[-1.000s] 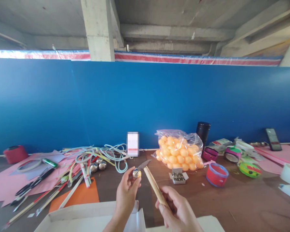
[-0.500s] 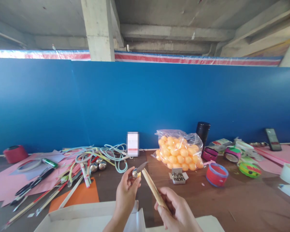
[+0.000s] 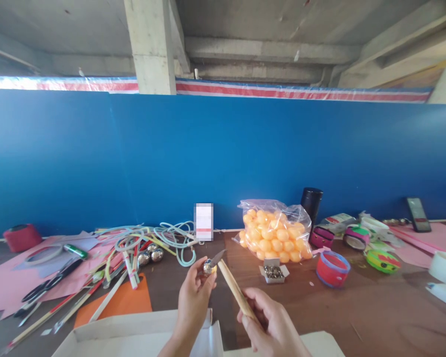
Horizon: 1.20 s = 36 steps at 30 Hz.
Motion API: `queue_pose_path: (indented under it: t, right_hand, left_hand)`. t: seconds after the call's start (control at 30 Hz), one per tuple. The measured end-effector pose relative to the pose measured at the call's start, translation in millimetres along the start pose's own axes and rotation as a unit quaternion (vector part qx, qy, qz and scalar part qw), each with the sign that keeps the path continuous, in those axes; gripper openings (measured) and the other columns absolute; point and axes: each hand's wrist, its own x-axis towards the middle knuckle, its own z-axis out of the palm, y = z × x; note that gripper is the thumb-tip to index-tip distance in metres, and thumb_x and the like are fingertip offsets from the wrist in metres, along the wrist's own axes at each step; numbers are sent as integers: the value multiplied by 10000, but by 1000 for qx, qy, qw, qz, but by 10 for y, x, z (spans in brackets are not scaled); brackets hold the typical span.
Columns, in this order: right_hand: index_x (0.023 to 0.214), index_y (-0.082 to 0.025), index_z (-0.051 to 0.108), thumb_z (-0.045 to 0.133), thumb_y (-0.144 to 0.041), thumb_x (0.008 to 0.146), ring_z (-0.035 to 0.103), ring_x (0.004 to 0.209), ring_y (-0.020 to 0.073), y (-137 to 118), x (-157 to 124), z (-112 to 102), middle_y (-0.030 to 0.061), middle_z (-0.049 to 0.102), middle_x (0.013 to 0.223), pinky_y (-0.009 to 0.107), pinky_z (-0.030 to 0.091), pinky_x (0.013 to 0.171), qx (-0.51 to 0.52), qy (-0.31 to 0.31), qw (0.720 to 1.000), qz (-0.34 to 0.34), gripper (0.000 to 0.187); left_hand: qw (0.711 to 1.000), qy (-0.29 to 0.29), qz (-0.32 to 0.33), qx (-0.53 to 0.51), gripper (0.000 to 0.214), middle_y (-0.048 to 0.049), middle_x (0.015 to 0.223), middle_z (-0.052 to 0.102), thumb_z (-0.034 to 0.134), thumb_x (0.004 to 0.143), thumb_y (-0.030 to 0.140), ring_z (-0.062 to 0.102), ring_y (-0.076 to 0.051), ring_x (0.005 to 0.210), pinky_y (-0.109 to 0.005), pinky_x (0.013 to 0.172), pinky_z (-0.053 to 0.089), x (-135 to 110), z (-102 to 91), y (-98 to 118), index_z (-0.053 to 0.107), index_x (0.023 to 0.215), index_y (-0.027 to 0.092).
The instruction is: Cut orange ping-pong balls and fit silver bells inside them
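Note:
A shiny silver ball (image 3: 208,267) is pinched in the fingertips of my left hand (image 3: 195,292), with a small patch of yellow showing at its lower right side. My right hand (image 3: 263,322) is closed round a pale wooden handle (image 3: 234,289), tilted up and to the left. A dark pointed blade (image 3: 218,256) lies between the ball and the handle's upper end, its tip up and to the right. Whether the blade joins the handle or touches the ball I cannot tell. Beyond my right hand stands a small open box of metal pieces (image 3: 274,272).
A bag of orange balls (image 3: 273,238) sits at the back by a black cylinder (image 3: 312,206). Tubing (image 3: 171,235), more silver balls (image 3: 156,255) and scissors (image 3: 52,280) crowd the left. A white box (image 3: 141,322) lies in front; a red-blue ring (image 3: 332,268) stands right.
Both hands keep nearly the same pose, still holding the ball and the wooden handle. The whole view has shifted very slightly.

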Motion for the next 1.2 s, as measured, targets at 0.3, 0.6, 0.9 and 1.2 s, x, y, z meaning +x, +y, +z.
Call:
queue_pose_path:
  t: [0.3,0.6,0.9,1.2]
  right_hand:
    - [1000,-161,525,525,-279,781,469,470,80,24,3,-4,6,597,718,197,405,433,3,0,1000,-6,249]
    - [993,-167,532,526,-320,789,465,462,80,29,-5,-1,13,599,728,199,402,421,25,12,1000,-3,255]
    - [1011,-178,532,535,-384,802,471,437,74,1,-16,-23,21,605,749,205,394,412,40,25,999,-2,293]
    - [986,-168,530,543,-365,792,465,455,75,28,-17,4,18,610,736,206,409,428,36,17,999,5,276]
  left_hand:
    - [1000,-1,2,12,510,-67,1000,668,703,663,342,666,-216,876,-323,707,569,-7,8,-5,540,1122,193]
    - [1000,-3,0,12,500,-68,1010,664,696,673,341,664,-216,895,-313,718,568,-8,17,-15,541,1126,197]
    - [1000,-9,9,15,499,-88,1052,652,679,693,351,662,-239,921,-331,729,571,1,0,-37,541,1146,195]
    - [1000,1,15,4,517,-71,1013,671,699,660,369,667,-235,910,-319,717,568,-8,-4,-7,567,1133,206]
